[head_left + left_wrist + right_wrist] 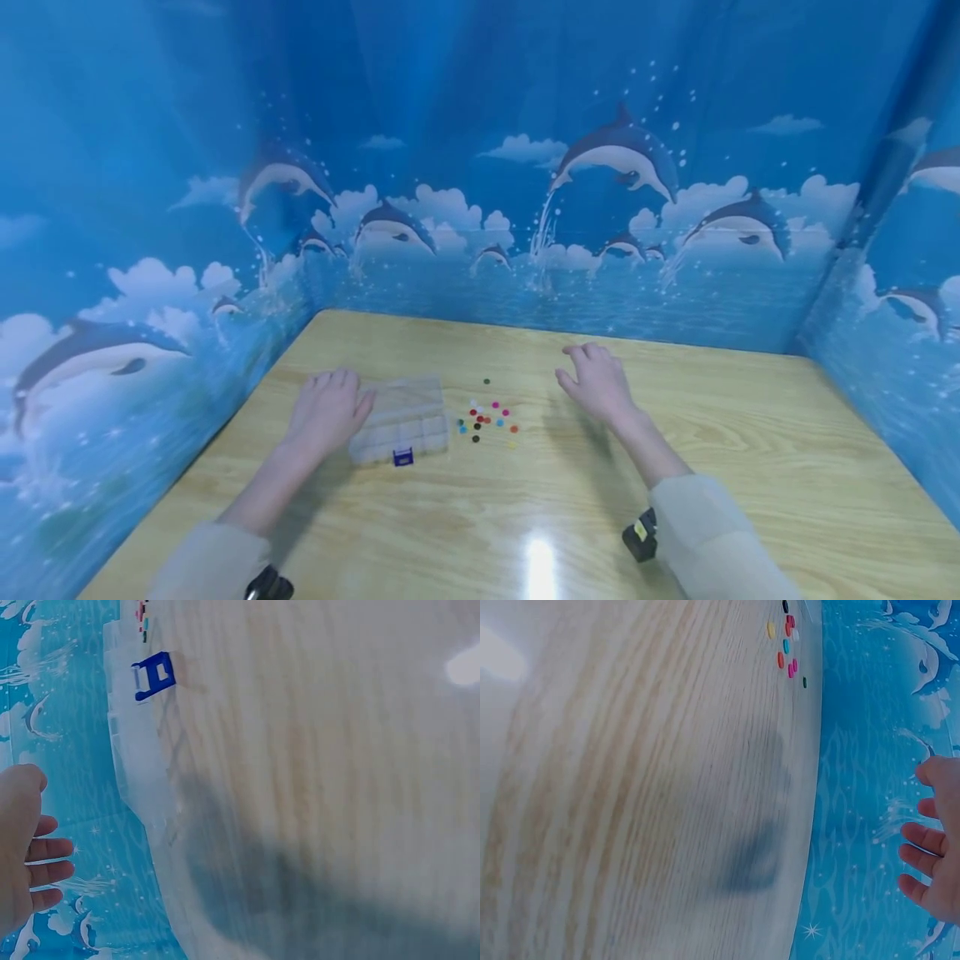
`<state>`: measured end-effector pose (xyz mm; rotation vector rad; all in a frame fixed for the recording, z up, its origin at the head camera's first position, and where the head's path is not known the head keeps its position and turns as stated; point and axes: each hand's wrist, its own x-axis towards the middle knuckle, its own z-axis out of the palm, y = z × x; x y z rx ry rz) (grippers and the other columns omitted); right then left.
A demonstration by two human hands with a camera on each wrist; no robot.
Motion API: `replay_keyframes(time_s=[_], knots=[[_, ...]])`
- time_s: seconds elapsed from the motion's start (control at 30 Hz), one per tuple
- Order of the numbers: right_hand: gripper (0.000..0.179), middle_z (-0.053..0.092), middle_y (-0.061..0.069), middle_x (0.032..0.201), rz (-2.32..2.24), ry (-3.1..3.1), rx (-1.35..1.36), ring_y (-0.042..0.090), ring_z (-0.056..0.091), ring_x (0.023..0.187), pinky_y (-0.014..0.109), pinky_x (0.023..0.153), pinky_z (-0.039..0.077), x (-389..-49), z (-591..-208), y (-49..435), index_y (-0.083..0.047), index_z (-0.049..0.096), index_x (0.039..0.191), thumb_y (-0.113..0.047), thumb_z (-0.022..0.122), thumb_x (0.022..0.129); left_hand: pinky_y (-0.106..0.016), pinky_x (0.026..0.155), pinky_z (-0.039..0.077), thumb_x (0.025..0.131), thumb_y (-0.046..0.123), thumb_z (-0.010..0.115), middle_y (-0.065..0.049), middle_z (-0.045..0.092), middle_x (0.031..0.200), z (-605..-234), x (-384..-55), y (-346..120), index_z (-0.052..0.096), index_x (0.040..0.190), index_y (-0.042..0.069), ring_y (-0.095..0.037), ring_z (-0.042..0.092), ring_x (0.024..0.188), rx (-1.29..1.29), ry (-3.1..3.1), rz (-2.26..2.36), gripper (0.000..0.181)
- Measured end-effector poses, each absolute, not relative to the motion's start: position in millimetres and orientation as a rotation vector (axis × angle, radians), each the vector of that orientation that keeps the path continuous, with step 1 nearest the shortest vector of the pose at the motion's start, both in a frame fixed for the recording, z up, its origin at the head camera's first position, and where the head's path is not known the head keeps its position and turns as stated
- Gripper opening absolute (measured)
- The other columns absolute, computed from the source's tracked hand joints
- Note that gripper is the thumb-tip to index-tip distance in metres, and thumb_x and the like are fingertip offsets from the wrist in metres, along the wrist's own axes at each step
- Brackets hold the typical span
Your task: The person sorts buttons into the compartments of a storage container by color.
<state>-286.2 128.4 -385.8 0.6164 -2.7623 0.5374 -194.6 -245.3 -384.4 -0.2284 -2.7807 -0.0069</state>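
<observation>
A clear plastic compartment box (397,417) with a blue latch (402,457) lies on the table, left of the middle. My left hand (327,408) is held over the table at the box's left side, fingers relaxed and holding nothing; in the head view its thumb overlaps the box's edge. Just right of the box lie several small round colored pieces (481,419), in red, pink, blue, black, white, green and yellow. My right hand (596,382) hovers above the table to the right of these pieces, fingers loosely bent, with nothing in it.
The wooden table (712,433) fills the lower view. A blue curtain (465,125) printed with dolphins and clouds stands behind it and along both sides. A bright light reflection shows on the table near the front.
</observation>
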Motion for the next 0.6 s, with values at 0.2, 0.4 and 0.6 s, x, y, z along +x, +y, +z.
replay_keyframes(time_s=[0.2, 0.4, 0.6], knots=[[0.045, 0.053, 0.023, 0.120, 0.514, -2.762, 0.671, 0.039, 0.045, 0.114, 0.055, 0.096, 0.034, -288.8, -392.0, 116.7, 0.002, 0.051, 0.124, -0.028, 0.057, 0.090, -0.053, 0.083, 0.041, 0.092, 0.030, 0.052, -0.023, 0.058, 0.099, -390.9, -185.1, -248.2, 0.054, 0.104, -0.008, -0.040, 0.053, 0.096, -0.229, -2.831, 0.031, 0.039], [0.045, 0.054, 0.021, 0.118, 0.455, -2.735, 0.723, 0.038, 0.047, 0.113, 0.053, 0.096, 0.035, -290.0, -395.5, 101.6, 0.001, 0.052, 0.123, -0.027, 0.059, 0.089, -0.055, 0.086, 0.040, 0.092, 0.029, 0.053, -0.026, 0.058, 0.108, -398.2, -174.5, -250.6, 0.054, 0.110, -0.008, -0.042, 0.053, 0.102, -0.243, -2.822, 0.031, 0.042], [0.046, 0.054, 0.018, 0.118, 0.346, -2.716, 0.770, 0.036, 0.047, 0.113, 0.053, 0.096, 0.036, -291.3, -395.7, 87.8, 0.000, 0.052, 0.124, -0.028, 0.060, 0.089, -0.054, 0.086, 0.040, 0.092, 0.028, 0.052, -0.025, 0.059, 0.106, -405.0, -167.5, -252.3, 0.056, 0.108, -0.007, -0.041, 0.053, 0.101, -0.251, -2.825, 0.067, 0.039]])
